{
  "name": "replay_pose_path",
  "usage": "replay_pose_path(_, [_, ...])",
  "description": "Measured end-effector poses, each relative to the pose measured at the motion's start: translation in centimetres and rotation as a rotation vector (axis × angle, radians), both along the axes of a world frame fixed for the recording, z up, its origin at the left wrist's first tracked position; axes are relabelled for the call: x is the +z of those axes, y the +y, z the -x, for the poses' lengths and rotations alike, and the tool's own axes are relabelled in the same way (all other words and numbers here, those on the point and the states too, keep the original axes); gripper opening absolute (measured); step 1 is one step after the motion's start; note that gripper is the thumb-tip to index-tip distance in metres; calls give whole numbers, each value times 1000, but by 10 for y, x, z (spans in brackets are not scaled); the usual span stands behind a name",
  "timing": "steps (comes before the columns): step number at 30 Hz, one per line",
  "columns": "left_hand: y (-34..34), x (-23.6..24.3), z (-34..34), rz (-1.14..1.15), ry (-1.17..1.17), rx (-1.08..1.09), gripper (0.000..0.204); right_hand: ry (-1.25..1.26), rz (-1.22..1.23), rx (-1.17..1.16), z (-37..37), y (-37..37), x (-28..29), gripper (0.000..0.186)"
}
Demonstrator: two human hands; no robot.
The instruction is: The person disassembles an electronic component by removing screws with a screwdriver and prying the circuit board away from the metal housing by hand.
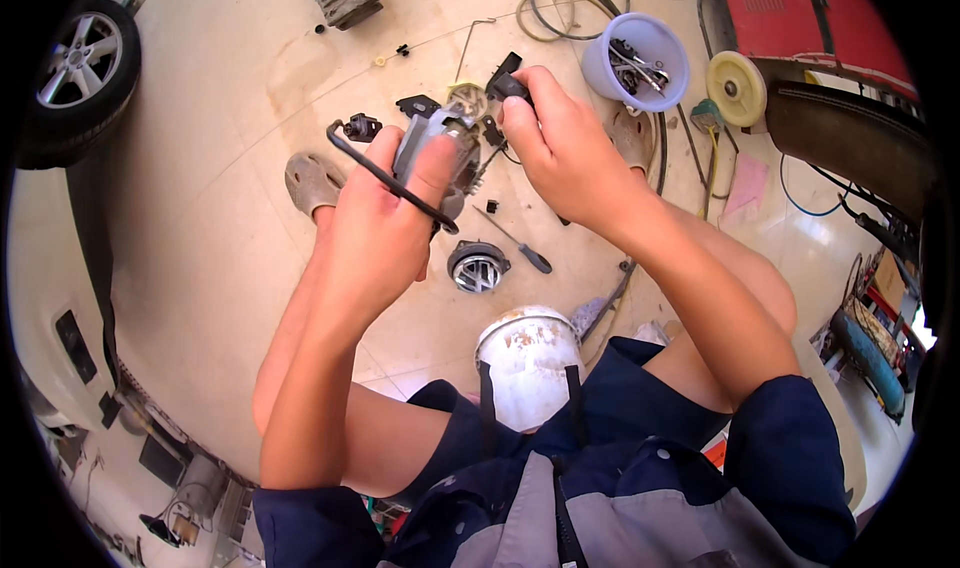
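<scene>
My left hand [385, 228] grips a grey metal mechanism [436, 155], with a bent black cable or rod [370, 165] hanging across my fingers. Up and to the right, my right hand [568, 163] pinches a small black part [507, 87]. Small black pieces lie on the floor around them, including a block-shaped part [360, 128] and a flat plate [415, 107]. A translucent yellowish piece [465, 96] shows just behind the mechanism. Below my hands are a round chrome-and-black emblem [476, 267] and a screwdriver with a grey handle [536, 260].
A bucket of tools [630, 63], hoses [560, 8] and a yellow disc [736, 90] are at upper right beside a red cabinet [770, 8]. A wheel [85, 68] and pale bodywork [50, 268] line the left. A white bucket [525, 358] stands between my legs.
</scene>
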State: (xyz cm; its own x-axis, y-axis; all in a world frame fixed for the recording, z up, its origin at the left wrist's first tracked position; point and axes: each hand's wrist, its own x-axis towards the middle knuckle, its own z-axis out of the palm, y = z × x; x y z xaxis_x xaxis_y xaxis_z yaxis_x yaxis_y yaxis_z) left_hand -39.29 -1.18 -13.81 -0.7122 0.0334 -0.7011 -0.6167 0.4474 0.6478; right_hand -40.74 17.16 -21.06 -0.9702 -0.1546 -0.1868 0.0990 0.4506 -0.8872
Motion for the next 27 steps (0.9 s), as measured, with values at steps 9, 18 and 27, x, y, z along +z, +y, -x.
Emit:
replay_pose_path(9, [2,7,-4,-146,-14,68,32,-466,157,46,8,3,15,37])
replay_pose_path(18, [25,-1,-11,-171,28,90,36,-585,458,-270,0,-13,-1,35])
replay_pose_path(27, [23,-6,-9,45,286,-198,32,-841,350,28,-1,-5,-18,14])
